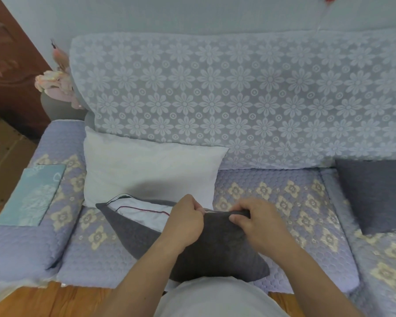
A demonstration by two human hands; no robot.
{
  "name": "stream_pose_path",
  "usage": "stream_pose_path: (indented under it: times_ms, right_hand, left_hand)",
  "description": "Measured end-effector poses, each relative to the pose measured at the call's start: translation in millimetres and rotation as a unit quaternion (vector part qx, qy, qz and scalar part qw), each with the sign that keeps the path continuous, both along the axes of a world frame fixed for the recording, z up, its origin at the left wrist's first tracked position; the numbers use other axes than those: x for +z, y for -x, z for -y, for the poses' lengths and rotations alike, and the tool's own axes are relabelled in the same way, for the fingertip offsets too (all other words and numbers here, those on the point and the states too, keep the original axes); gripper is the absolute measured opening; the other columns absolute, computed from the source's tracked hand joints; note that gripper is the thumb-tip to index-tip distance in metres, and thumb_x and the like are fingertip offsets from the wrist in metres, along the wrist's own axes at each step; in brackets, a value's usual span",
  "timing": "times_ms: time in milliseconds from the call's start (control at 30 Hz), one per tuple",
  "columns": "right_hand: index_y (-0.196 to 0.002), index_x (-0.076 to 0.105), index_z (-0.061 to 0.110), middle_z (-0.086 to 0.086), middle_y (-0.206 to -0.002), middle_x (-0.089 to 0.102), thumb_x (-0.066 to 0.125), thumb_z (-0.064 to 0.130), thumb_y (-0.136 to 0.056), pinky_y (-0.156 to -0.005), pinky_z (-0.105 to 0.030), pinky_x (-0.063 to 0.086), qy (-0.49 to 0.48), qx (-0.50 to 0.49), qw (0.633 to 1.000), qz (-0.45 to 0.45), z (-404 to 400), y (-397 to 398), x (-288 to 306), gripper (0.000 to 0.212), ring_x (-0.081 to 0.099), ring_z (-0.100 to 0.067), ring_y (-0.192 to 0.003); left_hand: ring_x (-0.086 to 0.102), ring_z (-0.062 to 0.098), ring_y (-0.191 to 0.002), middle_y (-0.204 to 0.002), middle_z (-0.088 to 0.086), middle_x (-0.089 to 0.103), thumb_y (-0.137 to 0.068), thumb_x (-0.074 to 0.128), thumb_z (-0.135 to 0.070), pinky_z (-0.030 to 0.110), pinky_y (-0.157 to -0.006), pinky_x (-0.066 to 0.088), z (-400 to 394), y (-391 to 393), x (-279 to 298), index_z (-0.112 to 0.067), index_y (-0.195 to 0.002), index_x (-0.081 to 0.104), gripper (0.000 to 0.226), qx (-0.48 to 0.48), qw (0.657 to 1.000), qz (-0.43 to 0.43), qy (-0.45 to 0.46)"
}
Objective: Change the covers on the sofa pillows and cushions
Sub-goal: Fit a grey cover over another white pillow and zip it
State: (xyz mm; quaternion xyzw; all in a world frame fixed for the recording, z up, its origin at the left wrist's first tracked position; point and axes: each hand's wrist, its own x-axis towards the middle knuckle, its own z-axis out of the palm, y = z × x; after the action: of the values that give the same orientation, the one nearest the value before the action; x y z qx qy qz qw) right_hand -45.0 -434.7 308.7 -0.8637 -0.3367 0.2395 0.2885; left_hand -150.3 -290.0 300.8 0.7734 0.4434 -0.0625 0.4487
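Note:
A dark grey pillow cover [217, 250] lies on the sofa seat in front of me, its top edge open on the left, where the white inner pillow [144, 216] with a thin red line shows. My left hand [185, 217] pinches the cover's open edge at the middle. My right hand [254, 219] grips the same top edge further right. A bare white pillow [146, 170] leans against the backrest behind them. A folded teal patterned cover [30, 195] rests on the left armrest. A second grey-covered pillow [375, 193] sits at the right.
The sofa [284, 202] has a purple quilted seat with yellow flowers and a white lace throw [238, 92] over the backrest. Pink flowers in a grey vase [55, 88] stand behind the left armrest. A wooden floor [55, 300] shows below.

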Motion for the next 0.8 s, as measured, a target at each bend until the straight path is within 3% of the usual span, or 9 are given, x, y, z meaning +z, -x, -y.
stream_pose_path:
  times_ms: [200,300,400,500,567,633,733,800]
  right_hand:
    - [-0.074,0.057,0.042,0.020,-0.078,0.059,0.069,0.020,-0.092,-0.065,-0.009,0.037,0.002,-0.003,1.000,-0.002,7,-13,5,0.031,0.054,0.005,-0.076]
    - [-0.074,0.058,0.044,0.020,-0.082,0.061,0.070,0.021,-0.092,-0.068,-0.009,0.037,-0.002,0.015,1.000,-0.010,9,-16,7,0.031,0.055,0.005,-0.080]
    - [-0.078,0.061,0.040,0.019,-0.086,0.061,0.070,0.022,-0.092,-0.071,-0.011,0.037,-0.006,0.016,1.000,-0.005,9,-13,2,0.023,0.055,0.003,-0.083]
    - [-0.084,0.062,0.036,0.017,-0.090,0.060,0.069,0.027,-0.092,-0.074,-0.018,0.040,0.005,0.033,0.999,-0.005,12,-14,-1,0.014,0.055,0.000,-0.086]
    - [-0.092,0.062,0.035,0.017,-0.097,0.055,0.067,0.037,-0.092,-0.079,-0.023,0.042,0.044,0.085,0.995,0.033,11,-14,0,0.005,0.052,-0.003,-0.091]
    - [-0.105,0.064,0.034,0.014,-0.104,0.055,0.064,0.046,-0.092,-0.084,-0.026,0.043,0.076,0.137,0.984,0.086,5,-9,-2,0.018,0.050,-0.007,-0.098]
    - [-0.106,0.069,0.027,0.005,-0.102,0.063,0.057,0.043,-0.097,-0.080,-0.032,0.045,0.140,0.191,0.950,0.205,-10,1,-10,0.022,0.056,-0.016,-0.095]
    - [-0.100,0.071,0.022,0.000,-0.098,0.065,0.055,0.036,-0.098,-0.075,-0.033,0.046,0.192,0.206,0.932,0.226,-13,5,-18,0.021,0.059,-0.020,-0.091]
  left_hand:
    - [0.058,0.011,-0.090,-0.096,-0.003,0.063,-0.103,0.053,-0.023,0.024,-0.069,0.042,-3,-2,-7,-0.020,-0.095,0.060,0.011,0.001,0.998,0.040,0.047]
    - [0.065,0.024,-0.096,-0.097,0.008,0.069,-0.100,0.057,-0.015,0.043,-0.089,0.056,-3,0,-10,-0.013,-0.093,0.067,0.012,0.082,0.976,0.060,0.195]
    - [0.067,0.031,-0.098,-0.093,0.015,0.072,-0.097,0.058,-0.005,0.051,-0.101,0.053,1,5,-13,-0.008,-0.085,0.072,0.019,0.141,0.948,0.066,0.276]
    - [0.068,0.030,-0.095,-0.089,0.013,0.074,-0.094,0.063,-0.008,0.054,-0.099,0.053,2,7,-17,-0.013,-0.078,0.075,0.020,0.139,0.952,0.073,0.264]
    - [0.067,0.028,-0.091,-0.089,0.012,0.073,-0.092,0.064,-0.012,0.053,-0.096,0.055,4,8,-18,-0.012,-0.085,0.072,0.011,0.121,0.961,0.070,0.240]
    - [0.065,0.025,-0.085,-0.087,0.011,0.070,-0.093,0.061,-0.011,0.045,-0.086,0.056,9,9,-21,-0.010,-0.089,0.068,0.008,0.105,0.961,0.072,0.246]
    - [0.054,0.018,-0.071,-0.077,0.009,0.061,-0.095,0.056,-0.001,0.034,-0.071,0.047,19,10,-27,-0.010,-0.086,0.062,0.014,0.126,0.922,0.098,0.353]
    - [0.052,0.017,-0.069,-0.075,0.007,0.060,-0.095,0.054,0.001,0.032,-0.069,0.042,23,12,-34,-0.010,-0.087,0.060,0.015,0.143,0.894,0.105,0.411]
